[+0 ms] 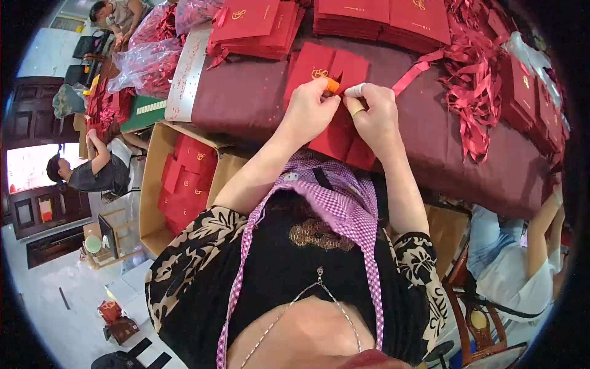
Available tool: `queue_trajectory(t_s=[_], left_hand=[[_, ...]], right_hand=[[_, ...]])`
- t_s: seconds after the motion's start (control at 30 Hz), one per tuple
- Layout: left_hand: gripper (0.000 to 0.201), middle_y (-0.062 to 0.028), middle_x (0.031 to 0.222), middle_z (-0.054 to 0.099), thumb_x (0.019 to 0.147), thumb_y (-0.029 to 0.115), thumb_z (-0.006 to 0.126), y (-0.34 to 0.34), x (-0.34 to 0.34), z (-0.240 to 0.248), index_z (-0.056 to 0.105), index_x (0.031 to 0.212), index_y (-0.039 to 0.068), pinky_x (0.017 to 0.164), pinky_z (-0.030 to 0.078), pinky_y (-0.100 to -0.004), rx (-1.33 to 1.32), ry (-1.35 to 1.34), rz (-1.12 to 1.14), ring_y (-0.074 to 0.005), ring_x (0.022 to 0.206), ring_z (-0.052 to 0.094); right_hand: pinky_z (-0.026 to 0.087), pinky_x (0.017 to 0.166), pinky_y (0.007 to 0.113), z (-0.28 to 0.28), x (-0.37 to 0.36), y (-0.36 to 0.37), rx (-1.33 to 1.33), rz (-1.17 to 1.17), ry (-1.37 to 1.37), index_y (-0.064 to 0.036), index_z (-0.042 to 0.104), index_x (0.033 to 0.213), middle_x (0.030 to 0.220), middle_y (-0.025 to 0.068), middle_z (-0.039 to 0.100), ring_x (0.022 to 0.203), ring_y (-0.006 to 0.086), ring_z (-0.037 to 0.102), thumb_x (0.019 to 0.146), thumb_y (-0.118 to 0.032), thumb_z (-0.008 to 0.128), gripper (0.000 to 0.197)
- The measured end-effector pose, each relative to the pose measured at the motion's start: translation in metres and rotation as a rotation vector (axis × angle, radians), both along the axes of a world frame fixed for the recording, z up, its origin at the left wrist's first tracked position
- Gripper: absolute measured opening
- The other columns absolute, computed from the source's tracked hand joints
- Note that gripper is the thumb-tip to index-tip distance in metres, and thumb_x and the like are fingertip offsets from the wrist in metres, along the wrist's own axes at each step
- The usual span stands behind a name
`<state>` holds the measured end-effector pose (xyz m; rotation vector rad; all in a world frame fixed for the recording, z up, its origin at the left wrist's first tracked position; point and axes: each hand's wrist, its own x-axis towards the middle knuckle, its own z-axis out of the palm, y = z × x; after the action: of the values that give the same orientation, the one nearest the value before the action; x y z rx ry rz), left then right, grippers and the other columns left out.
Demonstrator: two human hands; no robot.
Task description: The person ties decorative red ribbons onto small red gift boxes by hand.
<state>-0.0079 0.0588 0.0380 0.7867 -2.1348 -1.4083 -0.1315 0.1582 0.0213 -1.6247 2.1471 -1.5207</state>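
A red folded card (345,64) with a gold emblem lies on the dark red tablecloth in front of me, its lower part reaching the table's near edge. Over its middle, my left hand (310,109) is pinched, with an orange cover on a fingertip. Close against it, my right hand (376,117) pinches too; it has a white fingertip cover and a ring. Red ribbon shows between the fingertips, and a length of red ribbon (418,72) runs from behind my right hand toward the upper right. Exactly how the ribbon passes through the card is hidden by my fingers.
Stacks of red cards (252,27) line the far side. A tangled heap of red ribbons (470,80) hangs at the right, beside more cards (522,92). An open cardboard box (150,184) holds red cards at my left. Other people sit left and right.
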Motion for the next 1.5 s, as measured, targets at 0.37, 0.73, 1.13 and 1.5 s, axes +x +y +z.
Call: queue_trajectory(t_s=[0.37, 0.73, 1.13, 1.5], left_hand=[[0.017, -0.0222, 0.082, 0.065, 0.082, 0.004, 0.058, 0.012, -0.001, 0.003, 0.061, 0.096, -0.005, 0.064, 0.050, -0.0363, -0.375, 0.035, 0.033, -0.0307, 0.075, 0.067], [0.020, -0.0003, 0.080, 0.062, 0.088, 0.001, 0.053, -0.004, 0.003, 0.019, 0.061, 0.106, -0.004, 0.068, 0.048, -0.0256, 0.119, -0.073, -0.292, -0.0073, 0.075, 0.056], [0.015, -0.0187, 0.088, 0.064, 0.082, 0.005, 0.062, -0.004, -0.012, 0.009, 0.061, 0.095, -0.003, 0.071, 0.051, -0.0350, -0.168, 0.097, -0.255, -0.0303, 0.083, 0.066], [0.009, -0.0169, 0.083, 0.062, 0.083, 0.003, 0.060, -0.008, -0.020, 0.004, 0.059, 0.090, -0.003, 0.071, 0.049, -0.0354, -0.274, 0.150, -0.316, -0.0278, 0.080, 0.064]], right_hand=[[0.043, 0.077, 0.042, 0.018, -0.001, 0.002, 0.006, 0.100, 0.161, -0.0030, 0.055, 0.081, 0.076, 0.0138, 0.061, 0.077, 0.0315, 0.060, 0.077, -0.002, 0.060, 0.006], [0.048, 0.066, 0.025, 0.027, -0.033, 0.015, 0.200, 0.253, -0.520, 0.0000, 0.051, 0.087, 0.077, 0.0020, 0.057, 0.074, 0.0089, 0.056, 0.078, 0.008, 0.065, 0.018], [0.049, 0.069, 0.025, 0.010, -0.039, 0.017, 0.080, 0.331, -0.629, 0.0002, 0.053, 0.089, 0.081, 0.0029, 0.061, 0.076, 0.0082, 0.058, 0.078, 0.003, 0.070, 0.021], [0.047, 0.081, 0.035, 0.037, -0.055, 0.015, 0.115, 0.353, -0.060, -0.0057, 0.064, 0.102, 0.094, 0.0106, 0.062, 0.092, 0.0274, 0.058, 0.079, -0.004, 0.065, 0.023]])
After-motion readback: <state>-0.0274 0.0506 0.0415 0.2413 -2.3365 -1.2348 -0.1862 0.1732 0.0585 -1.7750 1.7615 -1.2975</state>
